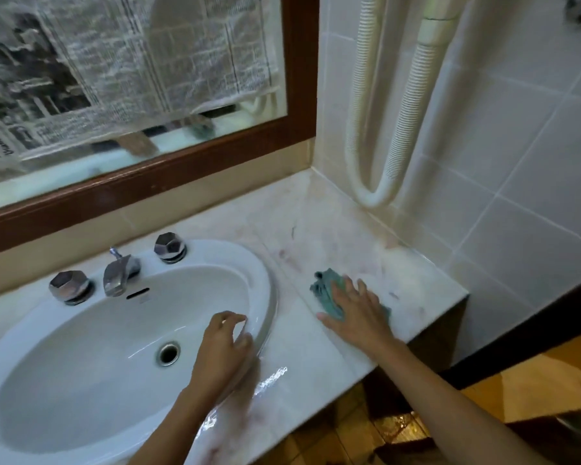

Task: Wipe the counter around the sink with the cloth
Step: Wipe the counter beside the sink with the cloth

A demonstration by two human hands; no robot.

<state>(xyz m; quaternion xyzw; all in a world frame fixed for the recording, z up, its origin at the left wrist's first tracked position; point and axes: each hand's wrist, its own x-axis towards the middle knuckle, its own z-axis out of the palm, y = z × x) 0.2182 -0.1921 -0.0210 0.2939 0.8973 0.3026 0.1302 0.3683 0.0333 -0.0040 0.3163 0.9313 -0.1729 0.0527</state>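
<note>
A teal cloth lies bunched on the pale marble counter to the right of the white oval sink. My right hand presses flat on the cloth with fingers spread, covering its right part. My left hand rests at the sink's right rim, fingers loosely curled, holding nothing. Faint reddish marks show on the counter behind the cloth.
A chrome faucet with two chrome knobs stands at the sink's back. A wood-framed mirror covered with newspaper rises behind. A white ribbed hose loops down the tiled wall at the counter's back right corner. The counter ends at the right.
</note>
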